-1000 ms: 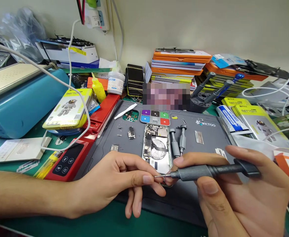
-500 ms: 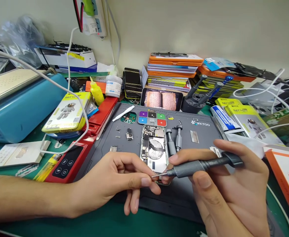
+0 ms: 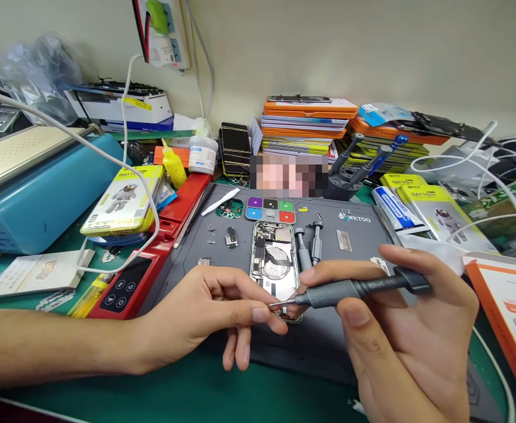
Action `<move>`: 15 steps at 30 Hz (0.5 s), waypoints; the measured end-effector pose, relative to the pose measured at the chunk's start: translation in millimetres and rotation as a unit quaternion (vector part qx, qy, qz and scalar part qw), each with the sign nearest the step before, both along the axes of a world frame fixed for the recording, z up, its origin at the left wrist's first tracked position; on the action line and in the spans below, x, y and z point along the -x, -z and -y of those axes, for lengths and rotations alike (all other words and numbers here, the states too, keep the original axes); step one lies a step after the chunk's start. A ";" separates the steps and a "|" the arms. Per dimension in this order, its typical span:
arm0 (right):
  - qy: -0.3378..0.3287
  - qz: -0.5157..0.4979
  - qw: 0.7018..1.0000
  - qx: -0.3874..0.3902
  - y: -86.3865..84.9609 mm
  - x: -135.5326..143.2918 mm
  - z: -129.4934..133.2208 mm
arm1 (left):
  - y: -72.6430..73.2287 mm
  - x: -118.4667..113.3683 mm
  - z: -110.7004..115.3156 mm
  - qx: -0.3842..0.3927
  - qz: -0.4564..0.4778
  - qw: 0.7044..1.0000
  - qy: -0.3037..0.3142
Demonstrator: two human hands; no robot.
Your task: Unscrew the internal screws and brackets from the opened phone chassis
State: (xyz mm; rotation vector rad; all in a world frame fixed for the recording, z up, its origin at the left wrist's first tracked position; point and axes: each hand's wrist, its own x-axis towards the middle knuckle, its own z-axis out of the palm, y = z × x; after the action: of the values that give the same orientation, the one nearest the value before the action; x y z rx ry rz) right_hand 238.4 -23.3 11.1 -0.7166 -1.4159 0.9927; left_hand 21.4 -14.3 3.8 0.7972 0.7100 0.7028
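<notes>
While the right hand (image 3: pixel 411 335) grasps a gray precision screwdriver (image 3: pixel 334 294), its bit (image 3: pixel 280 304) touches the left hand (image 3: pixel 205 311); whether the left grip clenches anything, I cannot tell. Behind the hands, an opened smartphone (image 3: pixel 279 269) lies partly hidden on the dark work mat (image 3: pixel 319 346).

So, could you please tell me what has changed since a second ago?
The right hand and screwdriver sit slightly further left in the picture, though the camera moved too. Nothing was visibly taken up or released. The right hand still holds the screwdriver, its tip at the fingertips of the left hand; the phone still lies on the mat.
</notes>
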 end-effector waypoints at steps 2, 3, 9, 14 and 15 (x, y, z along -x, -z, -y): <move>0.002 -0.005 1.000 0.008 -0.2 0.6 -0.4 | 0.2 0.0 -0.1 0.001 0.002 1.000 -0.001; 0.004 -0.008 1.000 0.013 -0.2 0.8 -0.5 | 0.5 -0.1 -0.1 0.003 0.005 1.000 -0.001; -0.004 -0.019 0.999 0.036 -0.3 1.9 -0.9 | 2.5 0.6 -0.5 0.005 0.013 1.000 -0.007; 0.003 -0.038 0.998 0.057 0.2 6.3 0.2 | 0.7 1.5 0.4 0.000 0.000 1.000 -0.002; 0.004 -0.040 0.997 0.060 0.4 6.5 0.4 | 0.2 1.3 0.4 0.001 0.000 1.000 -0.001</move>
State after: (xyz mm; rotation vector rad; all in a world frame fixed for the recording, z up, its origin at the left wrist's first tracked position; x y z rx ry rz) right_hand 231.9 -23.7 10.7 -0.7619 -1.2915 1.0959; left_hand 20.1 -14.7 3.7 0.7941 0.7112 0.7044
